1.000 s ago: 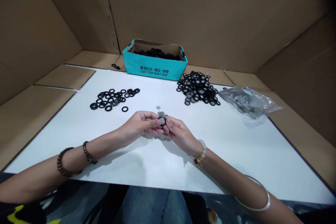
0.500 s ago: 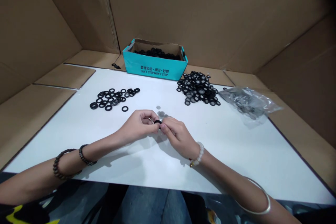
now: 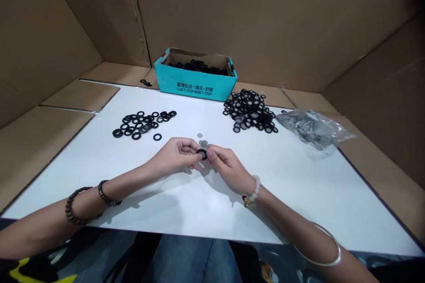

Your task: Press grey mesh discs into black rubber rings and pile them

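Note:
Between my two hands is a black ring-shaped washer (image 3: 202, 154), its face turned toward me, with a grey disc in its middle. My left hand (image 3: 181, 152) pinches it from the left, thumb lying over its face. The thumb and fingertips of my right hand (image 3: 229, 166) close on its right edge. Just behind the fingers, a few small grey mesh discs (image 3: 203, 143) lie on the white table. To the left is a loose spread of black washers (image 3: 136, 135). On the right is a heap of black washers with grey centres (image 3: 254, 115).
A turquoise cardboard box (image 3: 195, 87) filled with black rings stands at the back. A clear plastic bag (image 3: 312, 130) holding grey pieces lies at the right. Cardboard walls (image 3: 282, 22) enclose the white table (image 3: 292, 199). Several rings (image 3: 146, 82) sit by the box's left side.
The black washer has turned to face me, so its grey centre now shows. My right hand has shifted slightly right and its fingers have moved toward the washer's edge.

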{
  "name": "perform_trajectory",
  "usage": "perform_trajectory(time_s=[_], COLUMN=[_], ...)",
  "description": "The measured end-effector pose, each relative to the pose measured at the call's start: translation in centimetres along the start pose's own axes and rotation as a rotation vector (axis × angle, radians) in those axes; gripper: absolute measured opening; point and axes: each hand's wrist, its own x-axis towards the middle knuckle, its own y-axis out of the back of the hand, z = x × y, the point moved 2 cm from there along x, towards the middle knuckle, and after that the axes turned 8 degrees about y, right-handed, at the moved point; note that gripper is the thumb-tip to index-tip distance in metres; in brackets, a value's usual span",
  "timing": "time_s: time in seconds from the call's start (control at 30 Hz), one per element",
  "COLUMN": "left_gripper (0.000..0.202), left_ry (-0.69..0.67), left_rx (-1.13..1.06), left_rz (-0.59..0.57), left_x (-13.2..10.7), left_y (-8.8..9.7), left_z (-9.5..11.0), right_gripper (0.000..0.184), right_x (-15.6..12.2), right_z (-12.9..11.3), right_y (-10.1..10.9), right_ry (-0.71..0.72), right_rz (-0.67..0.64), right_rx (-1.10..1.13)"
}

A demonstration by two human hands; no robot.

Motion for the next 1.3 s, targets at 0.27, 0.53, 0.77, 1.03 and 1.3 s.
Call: perform_trajectory(time_s=[0.27, 0.53, 0.77, 1.03, 1.3], left_gripper=[0.011, 0.015, 0.013, 0.009, 0.018], left_ry=[-0.029, -0.023, -0.022, -0.102, -0.052], left_rx=[0.051, 0.058, 0.070, 0.062, -0.010], left_rz=[0.059, 0.028, 0.068, 0.121, 0.015], left_x=[-0.3, -0.2, 0.0, 0.5, 0.2], left_y=[-0.2, -0.1, -0.2, -0.2, 0.0], left_z=[0.4, 0.5, 0.5, -0.7, 0.0], right_gripper=[0.032, 0.031, 0.034, 0.031, 0.033], right_x=[0.1, 0.1, 0.1, -0.2, 0.1], right_z=[-1.1, -0.8, -0.5, -0.7, 0.0], right_y=[0.0, 0.2, -0.1, -0.8, 0.0], right_ry=[0.126, 0.060, 0.045, 0.181, -0.031], right_rz=[-0.014, -0.032, -0.042, -0.024, 0.007], right_rx=[-0.186, -0.056, -0.107, -0.436, -0.082])
